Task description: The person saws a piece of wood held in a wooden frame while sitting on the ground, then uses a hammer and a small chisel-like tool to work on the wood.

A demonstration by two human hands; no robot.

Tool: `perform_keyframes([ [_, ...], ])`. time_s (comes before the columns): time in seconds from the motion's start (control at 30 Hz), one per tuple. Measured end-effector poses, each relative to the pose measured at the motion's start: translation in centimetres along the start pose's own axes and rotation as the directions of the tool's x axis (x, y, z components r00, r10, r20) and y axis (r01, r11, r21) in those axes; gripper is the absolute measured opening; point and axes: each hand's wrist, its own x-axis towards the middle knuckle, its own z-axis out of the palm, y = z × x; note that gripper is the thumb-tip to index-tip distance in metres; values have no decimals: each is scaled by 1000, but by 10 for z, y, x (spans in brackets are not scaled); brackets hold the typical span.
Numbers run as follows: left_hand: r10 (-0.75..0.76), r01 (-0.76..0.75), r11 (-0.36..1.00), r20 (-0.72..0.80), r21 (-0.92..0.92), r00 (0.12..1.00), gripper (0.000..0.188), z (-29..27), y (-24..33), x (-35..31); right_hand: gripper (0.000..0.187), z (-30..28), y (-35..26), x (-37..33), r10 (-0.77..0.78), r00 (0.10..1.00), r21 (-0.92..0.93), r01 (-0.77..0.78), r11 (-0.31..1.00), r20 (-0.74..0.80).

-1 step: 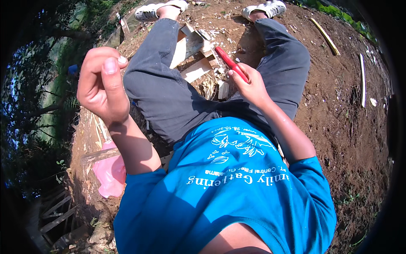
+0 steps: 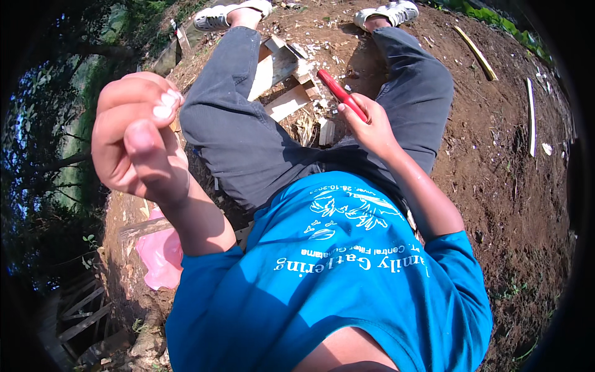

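Observation:
My left hand (image 2: 136, 133) is raised at the left, above my bent knee. Its fingers curl in toward the palm with the thumb bent in front of them, and no object shows in it. In my right hand (image 2: 370, 124), over my lap, is a slim red stick-like tool (image 2: 341, 93) with a tapered far end, pointing away and to the left. Its exact kind is not clear, and my palm hides the near end. Just left of its tip, between my legs, lie pieces of pale cut wood (image 2: 288, 102) and a wooden block (image 2: 326, 131).
Wood chips (image 2: 322, 46) are strewn on the brown soil around my feet. Two thin wood strips (image 2: 476, 53) (image 2: 531, 118) lie on the ground to the right. A pink plastic sheet or bag (image 2: 160, 257) lies by my left elbow under a wooden stick. Dark foliage (image 2: 49, 136) borders the left.
My left hand has come closer and a little to the left, turning so that more fingertips show. My right hand has shifted only slightly with the red tool.

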Motion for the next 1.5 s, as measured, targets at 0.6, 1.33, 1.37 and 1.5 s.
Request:
perform_keyframes([
  [0.6, 274, -303, 815, -132, -494, 952, 6, 77, 16, 12, 22, -14, 4, -13, 32, 995, 205, -51, 977, 98],
  [1.33, -887, 460, 102, -129, 882, 444, 52, 93, -303, -159, 32, -29, -45, -58, 97, 995, -45, -97, 994, 5],
  [1.37, -889, 466, 101, -130, 879, 439, 52, 91, -301, -161, 31, -33, -48, -59, 159, 987, -52, -157, 986, 31],
  [1.5, -891, 468, 133, -101, 874, 442, 48, 88, -300, -157, 32, -1, -24, -2, 160, 987, 29, -160, 987, 8],
])
